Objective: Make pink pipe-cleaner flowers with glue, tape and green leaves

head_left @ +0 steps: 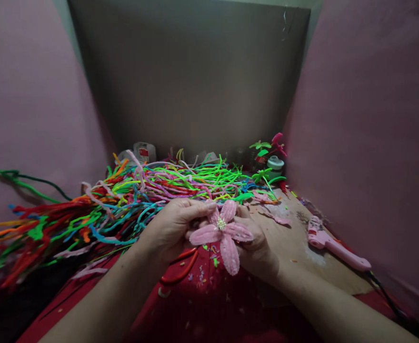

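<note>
A pink pipe-cleaner flower (231,250) with long fuzzy petals and a pale yellow centre faces me, held between both hands. My left hand (174,224) pinches its upper-left petal, thumb on top. From the right, my right hand (259,247) grips the flower, its fingers partly hidden behind the petals. Just below my left hand lies a tool with red curved handles (183,274); its other end is hidden. Beyond my hands spreads a big heap of coloured pipe cleaners (188,183).
A pink glue gun (341,250) with a black cord lies on a brown board (284,247) at right. Behind it are a small lidded jar (275,164) and green and pink pipe-cleaner flowers (261,145). Fluff scraps dot the red cloth (227,305). Pink walls flank both sides.
</note>
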The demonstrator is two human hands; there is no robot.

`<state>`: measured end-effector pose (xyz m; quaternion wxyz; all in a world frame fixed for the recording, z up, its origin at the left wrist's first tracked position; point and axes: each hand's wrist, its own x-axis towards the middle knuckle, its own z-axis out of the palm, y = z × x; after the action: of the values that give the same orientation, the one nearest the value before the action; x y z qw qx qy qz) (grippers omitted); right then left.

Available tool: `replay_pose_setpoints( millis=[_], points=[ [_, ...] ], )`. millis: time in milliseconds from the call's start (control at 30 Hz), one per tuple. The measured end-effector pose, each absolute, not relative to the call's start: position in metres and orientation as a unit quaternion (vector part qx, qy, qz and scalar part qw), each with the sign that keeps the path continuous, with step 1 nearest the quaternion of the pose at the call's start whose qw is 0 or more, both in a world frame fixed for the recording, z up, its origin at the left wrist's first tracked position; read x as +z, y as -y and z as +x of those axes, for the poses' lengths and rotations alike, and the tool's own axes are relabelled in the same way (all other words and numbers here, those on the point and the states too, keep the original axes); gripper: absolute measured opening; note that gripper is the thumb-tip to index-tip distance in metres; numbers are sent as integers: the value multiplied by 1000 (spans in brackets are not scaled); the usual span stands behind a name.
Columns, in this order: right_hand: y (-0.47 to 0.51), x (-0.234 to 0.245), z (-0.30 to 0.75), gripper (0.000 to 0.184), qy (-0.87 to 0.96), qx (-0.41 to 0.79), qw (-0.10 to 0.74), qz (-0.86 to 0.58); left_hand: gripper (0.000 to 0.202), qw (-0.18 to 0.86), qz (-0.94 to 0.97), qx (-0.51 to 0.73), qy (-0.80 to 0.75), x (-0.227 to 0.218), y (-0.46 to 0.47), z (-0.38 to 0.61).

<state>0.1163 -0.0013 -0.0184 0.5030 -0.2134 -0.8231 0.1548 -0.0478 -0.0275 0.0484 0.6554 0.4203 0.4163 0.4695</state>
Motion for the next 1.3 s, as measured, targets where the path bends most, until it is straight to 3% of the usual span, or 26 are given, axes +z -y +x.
replay_pose_setpoints(
  millis=[200, 500, 733, 900, 1000, 1100, 1200, 1300],
  points=[
    [3, -12, 116, 17, 824, 137, 520, -181, 31, 710, 357, 468, -387, 41, 31, -45],
    [-2, -21, 117, 15, 796, 157, 547, -206, 34, 646, 376, 515, -419, 49, 31, -46],
    [-5, -22, 118, 17, 776, 160, 561, -240, 48, 646, 335, 536, -429, 43, 31, -57],
    [-4, -22, 119, 19, 769, 181, 562, -247, 46, 643, 414, 480, -430, 30, 41, -57],
    [-3, -19, 118, 16, 747, 230, 570, -252, 38, 615, 505, 408, -448, 28, 43, -57],
    [-5, -12, 116, 10, 666, 371, 583, -280, 25, 510, 542, 444, -500, 31, 41, -51],
    [-7, -5, 115, 10, 563, 506, 582, -296, 28, 425, 574, 481, -508, 29, 37, -36],
    [-7, -1, 114, 14, 540, 529, 584, -295, 30, 387, 627, 464, -492, 19, 34, -19]
  ],
)
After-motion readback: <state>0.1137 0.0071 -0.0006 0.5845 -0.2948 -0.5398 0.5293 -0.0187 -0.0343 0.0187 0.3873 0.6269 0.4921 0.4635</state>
